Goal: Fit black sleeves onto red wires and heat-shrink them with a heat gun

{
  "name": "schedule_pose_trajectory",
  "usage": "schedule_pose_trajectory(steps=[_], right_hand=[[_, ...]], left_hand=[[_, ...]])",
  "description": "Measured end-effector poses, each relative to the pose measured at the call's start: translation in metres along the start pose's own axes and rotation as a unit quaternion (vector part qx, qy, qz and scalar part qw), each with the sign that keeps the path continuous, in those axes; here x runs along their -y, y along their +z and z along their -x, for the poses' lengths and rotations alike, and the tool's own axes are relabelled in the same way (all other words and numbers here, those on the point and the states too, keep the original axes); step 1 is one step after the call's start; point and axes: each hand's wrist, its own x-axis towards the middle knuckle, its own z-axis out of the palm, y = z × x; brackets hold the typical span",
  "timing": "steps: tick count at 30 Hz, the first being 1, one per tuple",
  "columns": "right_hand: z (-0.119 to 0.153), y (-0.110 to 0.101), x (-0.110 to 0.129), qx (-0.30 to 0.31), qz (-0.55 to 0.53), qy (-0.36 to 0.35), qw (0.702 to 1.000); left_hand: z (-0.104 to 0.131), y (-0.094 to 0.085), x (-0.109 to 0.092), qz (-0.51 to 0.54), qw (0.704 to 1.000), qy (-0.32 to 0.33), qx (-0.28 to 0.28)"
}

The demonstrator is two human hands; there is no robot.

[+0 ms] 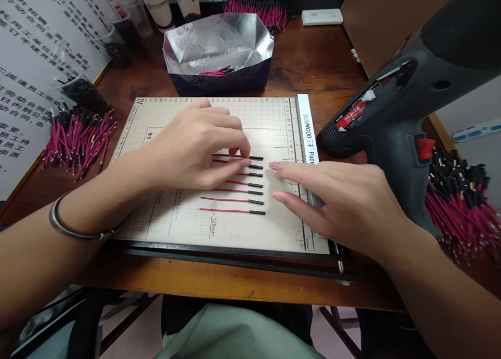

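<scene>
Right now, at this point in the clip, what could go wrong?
Two risks stand out. The left hand is bent low over the upper end of a row of closely spaced wires, so its fingertips might nudge neighbouring ones out of line. The right hand appears close to the grey gun-shaped tool, so a sideways move could bump it; whether the tool is hot can't be seen.

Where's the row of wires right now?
Head view, near the centre: the row of wires lies on the gridded board, between the two hands, with the left hand partly covering it and the right hand just beyond its black ends.
</scene>
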Motion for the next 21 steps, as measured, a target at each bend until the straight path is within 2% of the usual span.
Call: schedule_pose_trajectory(steps=[2, 4, 6, 8, 10, 12, 14, 17, 19, 21], right_hand=[[-0.004, -0.009, 0.001, -0.041, 0.022, 0.044, 0.998], [-0.009, -0.02, -0.001, -0.075, 0.055, 0.118, 0.989], [-0.012, -0.031, -0.006, -0.108, 0.117, 0.195, 0.968], [-0.01, -0.038, -0.013, -0.127, 0.186, 0.231, 0.946], [-0.002, -0.039, -0.019, -0.117, 0.218, 0.253, 0.935], [0.01, -0.034, -0.021, -0.135, 0.229, 0.261, 0.928], [0.022, -0.027, -0.019, -0.125, 0.213, 0.319, 0.915], [0.034, -0.018, -0.01, -0.058, 0.151, 0.42, 0.893], [0.038, -0.013, -0.004, -0.03, 0.132, 0.436, 0.89], [0.04, -0.008, -0.003, -0.041, 0.131, 0.427, 0.893]], left_hand=[[0.002, 0.0, 0.001, -0.002, 0.999, 0.016, -0.034], [0.003, -0.001, 0.004, -0.011, 0.997, 0.026, -0.072], [0.005, -0.002, 0.009, -0.03, 0.994, 0.018, -0.102], [0.005, -0.006, 0.015, -0.056, 0.991, 0.001, -0.122], [0.005, -0.012, 0.018, -0.082, 0.987, -0.011, -0.138], [0.006, -0.02, 0.015, -0.107, 0.982, -0.009, -0.153], [0.008, -0.029, 0.006, -0.124, 0.979, 0.002, -0.161], [0.014, -0.041, -0.013, -0.128, 0.978, 0.013, -0.162], [0.021, -0.045, -0.024, -0.121, 0.979, 0.007, -0.161], [0.03, -0.045, -0.031, -0.103, 0.98, -0.011, -0.172]])
